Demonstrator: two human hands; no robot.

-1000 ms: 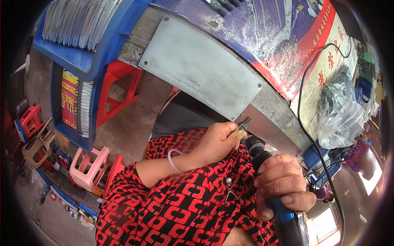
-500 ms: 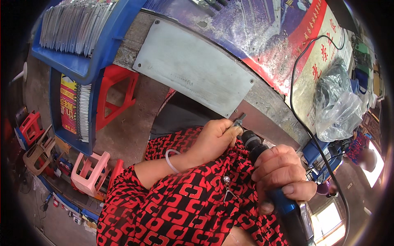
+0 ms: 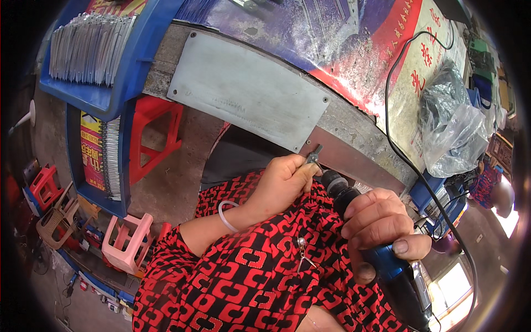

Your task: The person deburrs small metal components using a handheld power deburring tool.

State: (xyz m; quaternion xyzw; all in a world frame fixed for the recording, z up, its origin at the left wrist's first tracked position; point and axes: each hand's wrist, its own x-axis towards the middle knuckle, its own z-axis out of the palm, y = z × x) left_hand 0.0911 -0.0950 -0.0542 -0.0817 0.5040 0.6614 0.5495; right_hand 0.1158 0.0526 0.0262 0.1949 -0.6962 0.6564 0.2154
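Since the earlier view, the drill (image 3: 387,263) has tipped a little more, with its back end swinging out to the right. Both hands and the worktop (image 3: 359,130) have slid a bit to the left in view.

One small metal piece (image 3: 315,150) is dark grey and looks narrow, with a flat bit poking up out of the fingers. Fingers hide the rest of it, so I cannot tell its whole shape. It is by the near edge of the worktop, close to the bottom right corner of a pale metal plate (image 3: 249,91). I cannot tell if it touches the worktop.

Left hand (image 3: 285,180) is closed, and it pinches the small piece between thumb and fingers. A pale band (image 3: 225,217) goes around that wrist. Right hand (image 3: 381,221) is wrapped tight around the drill. The drill has a black nose, a shiny blue middle and a black back end. Its nose points up at the left hand and is just beside it. I cannot see if the nose touches the metal piece.

On the worktop, a black cord (image 3: 407,157) runs down near the right end, and a clear plastic bag (image 3: 456,130) lies beside it.
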